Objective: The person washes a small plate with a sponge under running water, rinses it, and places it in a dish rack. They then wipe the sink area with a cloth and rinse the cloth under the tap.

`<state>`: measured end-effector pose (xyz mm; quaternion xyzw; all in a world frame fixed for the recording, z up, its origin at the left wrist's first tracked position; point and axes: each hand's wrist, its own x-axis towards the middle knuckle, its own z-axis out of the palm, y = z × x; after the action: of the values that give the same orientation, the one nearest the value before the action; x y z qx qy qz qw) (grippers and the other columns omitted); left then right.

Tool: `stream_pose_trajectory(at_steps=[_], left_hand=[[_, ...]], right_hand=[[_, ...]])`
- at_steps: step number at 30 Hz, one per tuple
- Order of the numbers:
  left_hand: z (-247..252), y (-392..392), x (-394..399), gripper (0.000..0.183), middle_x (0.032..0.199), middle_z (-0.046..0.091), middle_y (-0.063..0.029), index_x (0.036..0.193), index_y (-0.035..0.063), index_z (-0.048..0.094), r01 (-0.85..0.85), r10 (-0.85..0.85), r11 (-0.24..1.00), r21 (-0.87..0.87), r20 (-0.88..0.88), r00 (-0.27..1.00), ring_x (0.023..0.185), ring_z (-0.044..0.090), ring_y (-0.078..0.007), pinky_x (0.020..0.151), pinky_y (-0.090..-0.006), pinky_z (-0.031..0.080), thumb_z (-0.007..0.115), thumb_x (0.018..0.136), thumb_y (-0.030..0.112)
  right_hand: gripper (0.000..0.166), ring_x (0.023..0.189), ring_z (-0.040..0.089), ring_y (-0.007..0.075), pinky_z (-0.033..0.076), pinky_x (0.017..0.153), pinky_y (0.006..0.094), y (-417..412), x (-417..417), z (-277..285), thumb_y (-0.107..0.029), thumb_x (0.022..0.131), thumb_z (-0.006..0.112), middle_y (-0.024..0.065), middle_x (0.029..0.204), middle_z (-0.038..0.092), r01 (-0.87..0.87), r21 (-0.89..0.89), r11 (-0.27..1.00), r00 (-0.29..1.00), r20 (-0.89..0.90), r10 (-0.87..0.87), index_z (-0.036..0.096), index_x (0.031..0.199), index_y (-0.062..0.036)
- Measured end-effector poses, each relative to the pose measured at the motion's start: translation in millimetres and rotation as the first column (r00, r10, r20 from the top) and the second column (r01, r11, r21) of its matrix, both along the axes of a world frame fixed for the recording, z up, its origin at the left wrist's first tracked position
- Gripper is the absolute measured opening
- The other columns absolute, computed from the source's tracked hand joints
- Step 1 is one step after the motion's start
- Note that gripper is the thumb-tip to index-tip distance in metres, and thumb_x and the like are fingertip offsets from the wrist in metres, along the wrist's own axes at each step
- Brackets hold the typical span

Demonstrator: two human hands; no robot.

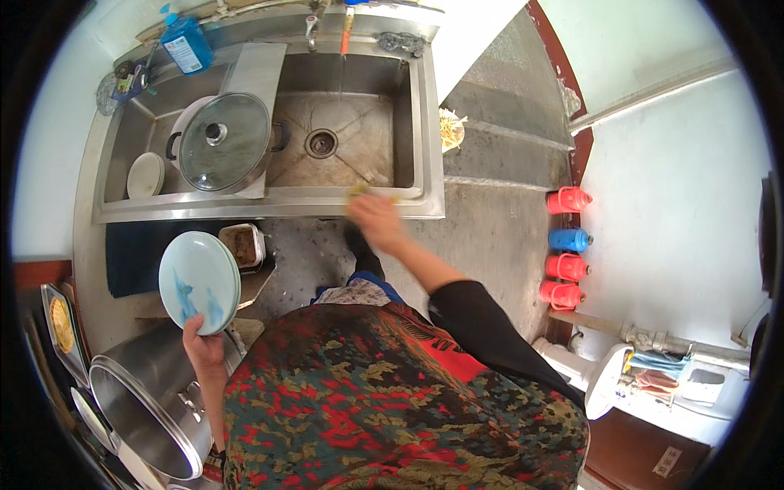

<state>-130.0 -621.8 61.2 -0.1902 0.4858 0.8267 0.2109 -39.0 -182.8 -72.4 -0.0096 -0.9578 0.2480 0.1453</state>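
A stack of pale plates with blue painting (199, 278) is gripped at its lower edge by my left hand (202, 343), out to the left of my body. My right hand (376, 220), blurred, presses a yellow-green cloth or sponge (358, 193) against the front rim of the stainless steel sink (331, 207). Water runs thinly from an orange-ended hose (346, 40) into the right basin. Across the sink divider sits a wide pan with a glass lid (226, 141). White plates (146, 175) lie in the left basin.
A blue soap bottle (187, 46) stands at the sink's back left. Below the sink is a white plastic tub (243, 247). A large steel pot (150, 404) is at lower left. Red thermos flasks (566, 267) and a blue one (569, 240) line the right wall beside steps (508, 116).
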Motion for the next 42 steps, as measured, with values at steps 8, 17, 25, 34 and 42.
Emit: stream_pose_trajectory(at_steps=[8, 17, 25, 34, 42], left_hand=[[-7, 15, 9, 0.058, 0.13, 0.052, -0.0117, 0.135, 0.0001, 0.04, -0.094, 0.094, 0.996, 0.006, 0.012, 0.996, 0.118, 0.053, -0.0282, 0.101, -0.0434, 0.043, 0.054, 0.079, 0.008], [20, 75, -14, 0.06, 0.125, 0.056, -0.0116, 0.131, -0.0012, 0.045, -0.249, 0.251, 0.967, -0.05, 0.02, 0.968, 0.113, 0.056, -0.0294, 0.098, -0.0411, 0.046, 0.056, 0.073, 0.007], [29, 89, -4, 0.062, 0.125, 0.055, -0.0119, 0.132, -0.0007, 0.044, -0.376, 0.38, 0.922, -0.097, 0.031, 0.924, 0.113, 0.055, -0.0289, 0.098, -0.041, 0.045, 0.056, 0.072, 0.008], [36, 91, 22, 0.06, 0.125, 0.053, -0.0125, 0.131, -0.0024, 0.042, -0.47, 0.483, 0.865, -0.178, 0.039, 0.875, 0.116, 0.052, -0.0282, 0.103, -0.0404, 0.038, 0.052, 0.074, 0.012], [34, 97, 31, 0.061, 0.123, 0.055, -0.011, 0.131, -0.0016, 0.043, -0.497, 0.526, 0.836, -0.233, 0.083, 0.846, 0.113, 0.054, -0.0271, 0.099, -0.039, 0.042, 0.054, 0.072, 0.014]], right_hand=[[0.047, 0.135, 0.03, 0.0398, 0.023, 0.113, 0.0472, 144, 42, -34, -0.013, 0.089, 0.054, 0.0189, 0.148, 0.033, 0.393, 0.135, 0.909, 0.915, 0.044, -0.402, 0.047, 0.136, -0.008], [0.048, 0.129, 0.035, 0.0445, 0.03, 0.108, 0.0479, 301, -152, -51, -0.017, 0.09, 0.053, 0.0233, 0.146, 0.032, 0.477, 0.163, 0.864, 0.868, 0.065, -0.491, 0.046, 0.137, -0.0136], [0.023, 0.1, 0.057, 0.0389, 0.044, 0.09, 0.0449, 290, -240, -55, 0.001, 0.077, 0.05, 0.0189, 0.104, 0.062, 0.39, 0.126, 0.912, 0.92, -0.01, -0.392, 0.064, 0.095, -0.0019], [0.037, 0.127, 0.04, 0.0395, 0.03, 0.106, 0.0486, 233, -374, -35, -0.017, 0.084, 0.058, 0.0213, 0.132, 0.048, 0.439, 0.111, 0.891, 0.869, -0.304, -0.39, 0.058, 0.117, -0.0011], [0.049, 0.123, 0.04, 0.038, 0.032, 0.102, 0.0468, 156, -441, -41, -0.009, 0.075, 0.058, 0.0179, 0.125, 0.047, 0.368, -0.161, 0.916, 0.873, -0.279, -0.4, 0.048, 0.121, 0.0055]])
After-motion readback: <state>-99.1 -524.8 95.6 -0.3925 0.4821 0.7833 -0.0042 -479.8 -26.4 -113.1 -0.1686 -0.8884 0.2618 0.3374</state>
